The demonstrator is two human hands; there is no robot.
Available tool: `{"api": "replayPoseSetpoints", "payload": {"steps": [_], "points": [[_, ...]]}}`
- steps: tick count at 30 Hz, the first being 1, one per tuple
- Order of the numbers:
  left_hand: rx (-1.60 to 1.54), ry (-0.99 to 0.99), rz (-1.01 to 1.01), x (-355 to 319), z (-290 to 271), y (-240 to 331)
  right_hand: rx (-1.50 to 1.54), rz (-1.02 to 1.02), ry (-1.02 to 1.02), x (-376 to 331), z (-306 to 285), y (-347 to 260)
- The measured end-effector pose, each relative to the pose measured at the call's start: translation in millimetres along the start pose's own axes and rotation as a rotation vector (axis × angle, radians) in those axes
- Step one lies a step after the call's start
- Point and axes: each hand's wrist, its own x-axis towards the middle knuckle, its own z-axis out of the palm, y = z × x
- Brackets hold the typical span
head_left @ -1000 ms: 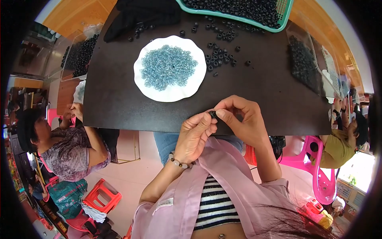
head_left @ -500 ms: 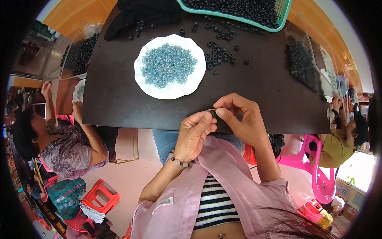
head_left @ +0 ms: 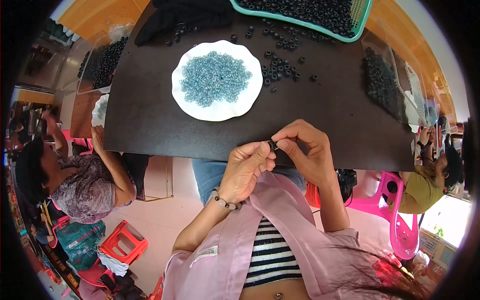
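At the table's near edge, my left hand (head_left: pixel 247 167) pinches a small black bead (head_left: pixel 272 145) between thumb and fingertips. My right hand (head_left: pixel 311 151) meets it from the right, thumb and forefinger closed at the bead's side; what they hold is too small to make out. Beyond my hands a white scalloped plate (head_left: pixel 254 102) carries a heap of clear bluish beads (head_left: pixel 215 77). To the right of the plate, several loose black beads (head_left: pixel 280 67) like the one in my fingers lie scattered on the dark table (head_left: pixel 345 117).
A green basket (head_left: pixel 345 38) full of black beads stands at the far edge, with a black cloth (head_left: pixel 182 20) left of it. Clear bins of black beads (head_left: pixel 102 62) are at both sides. People sit left (head_left: pixel 95 185) and right (head_left: pixel 422 190), near a pink chair (head_left: pixel 400 220).
The bead shows a little more between my fingertips, and my right fingers have shifted slightly. The whole view has moved a little. At the left, the other person's raised hand has moved.
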Motion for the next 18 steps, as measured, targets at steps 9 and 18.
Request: {"api": "replayPoseSetpoints", "payload": {"steps": [9, 18], "points": [[-0.053, -0.034, -0.034, 1.7, -2.8, 0.9, -0.031, -0.135, 0.057, -2.6, 0.9, 7.7], [-0.034, -0.055, -0.053, -0.9, -2.6, 2.4, -0.034, -0.173, 0.046, -5.5, -3.0, 11.7]]}}
